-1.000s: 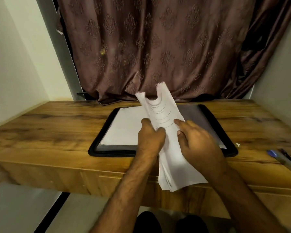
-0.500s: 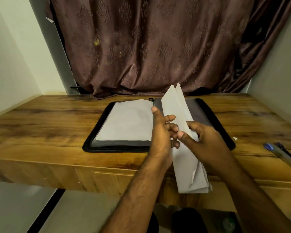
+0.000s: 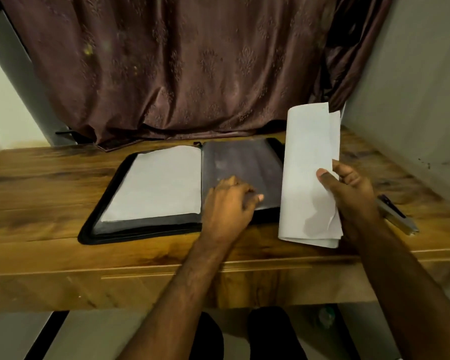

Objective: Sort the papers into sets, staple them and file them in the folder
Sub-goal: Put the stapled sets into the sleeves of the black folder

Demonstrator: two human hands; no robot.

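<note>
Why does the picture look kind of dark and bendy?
Head view: dim, warm light; the wide lens bows the wooden table's front edge; the brown patterned curtain is soft; the right hand casts a grey shadow on the folded white papers it holds.

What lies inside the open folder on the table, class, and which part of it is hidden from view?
Inside the folder, white paper lies on its left half; its right half shows a dark sleeve. The left hand covers part of that sleeve, hiding what is beneath.
</note>
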